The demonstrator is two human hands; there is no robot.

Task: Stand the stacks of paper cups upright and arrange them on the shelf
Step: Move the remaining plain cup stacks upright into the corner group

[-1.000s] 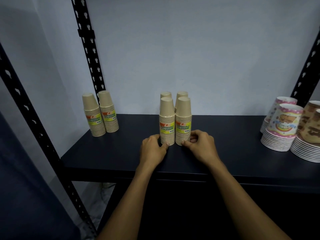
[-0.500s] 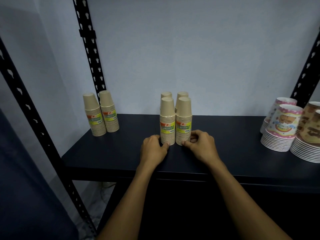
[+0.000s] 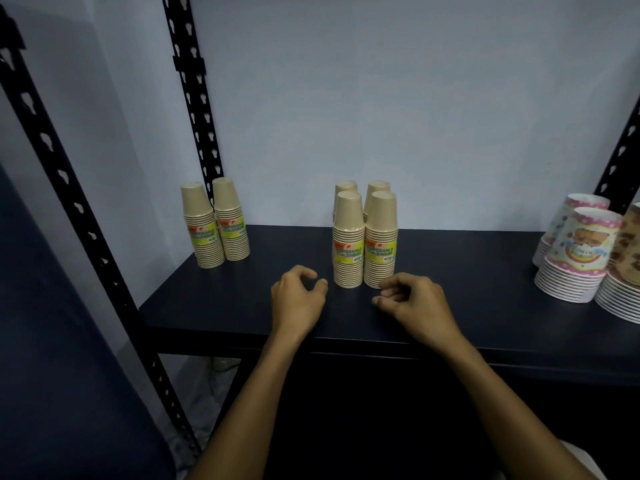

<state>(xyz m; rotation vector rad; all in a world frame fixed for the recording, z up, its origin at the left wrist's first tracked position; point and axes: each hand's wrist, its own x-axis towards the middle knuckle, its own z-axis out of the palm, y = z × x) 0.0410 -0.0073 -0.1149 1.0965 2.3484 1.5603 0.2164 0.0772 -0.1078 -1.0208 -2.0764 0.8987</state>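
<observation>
Both grips loose and holding nothing: left hand (image 3: 298, 296) and right hand (image 3: 417, 304) now drawn back off the middle cluster of kraft paper-cup stacks (image 3: 363, 242), fingers lightly curled. Four stacks upright and pressed together mid-shelf (image 3: 485, 306). Another pair (image 3: 215, 223) upright far left. Arranging probably finished here.

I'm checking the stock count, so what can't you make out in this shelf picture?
- Two rear tan cup stacks: mostly hidden by the front pair, head view.
- Patterned cups on the right: cut off by the frame edge.
- Label small print: too small to read.
- Exact cups per stack: rims too fine to count.
</observation>
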